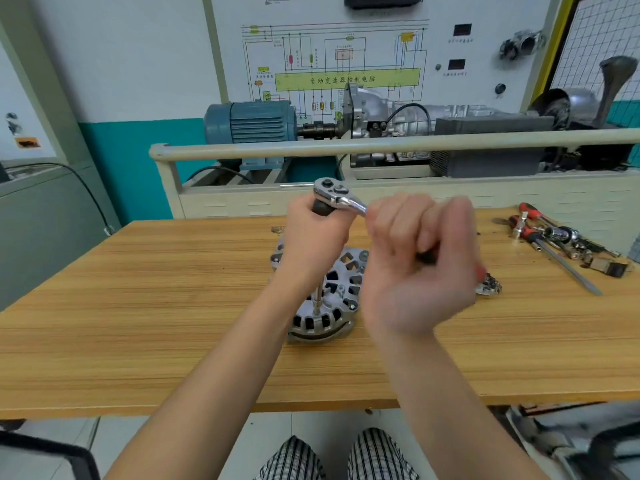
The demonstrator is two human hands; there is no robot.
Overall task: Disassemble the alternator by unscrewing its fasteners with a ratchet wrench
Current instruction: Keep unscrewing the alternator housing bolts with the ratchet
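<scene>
Workshop bench: we have a wood-grain tabletop point(138, 306) with a training rig behind it, showing a blue electric motor point(252, 123), a gearbox assembly point(388, 112) and a wiring-diagram panel point(346, 57) on the wall. We see the alternator point(332, 299) sitting mid-table, vented housing face up, directly under both hands. We see the ratchet wrench point(334, 194) raised above it, head up top, with an extension bar point(318, 296) dropping vertically from below the left hand down onto the alternator's top face. Left hand point(317, 237) is wrapped around the dark part just below the ratchet head, fingers curled tight on it. Right hand point(422, 258) is fisted around the wrench handle, which runs down and right from the head; it is motion-blurred, so we can't make out finger detail. Just right of that hand a small metal part point(488, 287) lies on the table, partly hidden. Far right of the table we see a pile of loose tools point(561, 240), including red-handled screwdrivers and sockets, well apart from the alternator.
</scene>
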